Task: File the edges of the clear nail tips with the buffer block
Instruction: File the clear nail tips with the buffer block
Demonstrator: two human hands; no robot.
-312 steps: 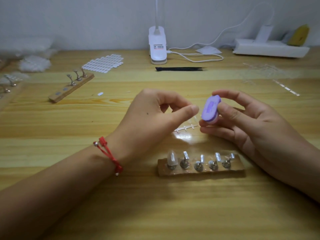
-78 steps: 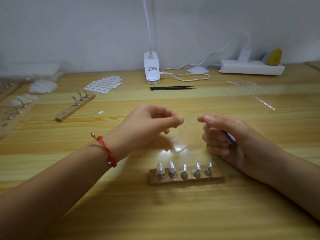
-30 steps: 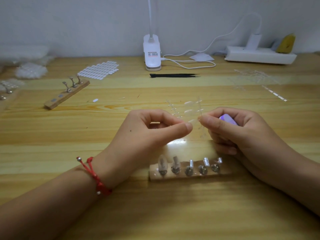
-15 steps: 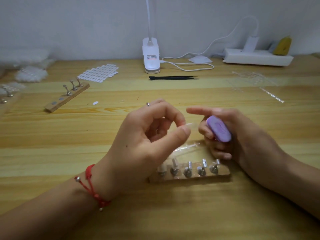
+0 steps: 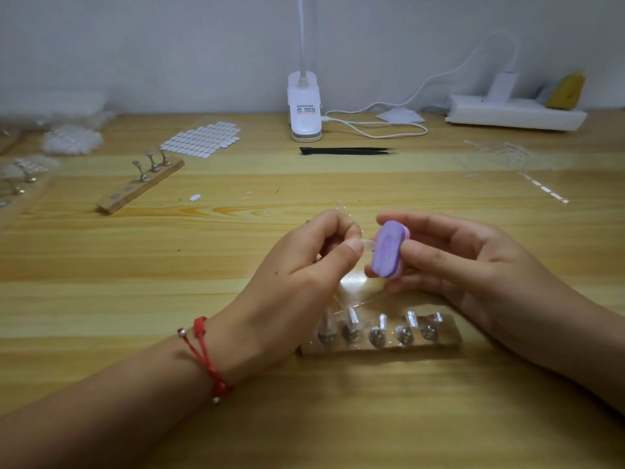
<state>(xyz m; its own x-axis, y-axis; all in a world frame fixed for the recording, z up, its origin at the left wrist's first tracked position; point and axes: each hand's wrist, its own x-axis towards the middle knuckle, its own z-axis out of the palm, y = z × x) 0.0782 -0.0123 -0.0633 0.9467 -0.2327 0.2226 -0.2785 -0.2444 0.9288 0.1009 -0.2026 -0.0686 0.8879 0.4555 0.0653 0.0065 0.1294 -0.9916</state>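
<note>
My left hand (image 5: 304, 265) pinches a small clear nail tip (image 5: 367, 244) between thumb and forefinger above the table. My right hand (image 5: 456, 262) grips a purple buffer block (image 5: 388, 249) upright, its flat face against the free end of the tip. Below both hands lies a wooden holder strip (image 5: 439, 343) with several metal pegs; clear tips sit on the two left pegs (image 5: 338, 324). A clear plastic strip (image 5: 355, 299) lies on the table under my hands.
A second wooden peg strip (image 5: 142, 187) lies at left, a sheet of white stickers (image 5: 203, 138) behind it. Black tweezers (image 5: 345, 150) and a white clip lamp (image 5: 304, 110) stand at centre back, a power strip (image 5: 514, 115) at back right, clear sprues (image 5: 507, 157) at right.
The buffer block has turned upright and moved against the nail tip. My left hand has lowered slightly, still pinching the tip.
</note>
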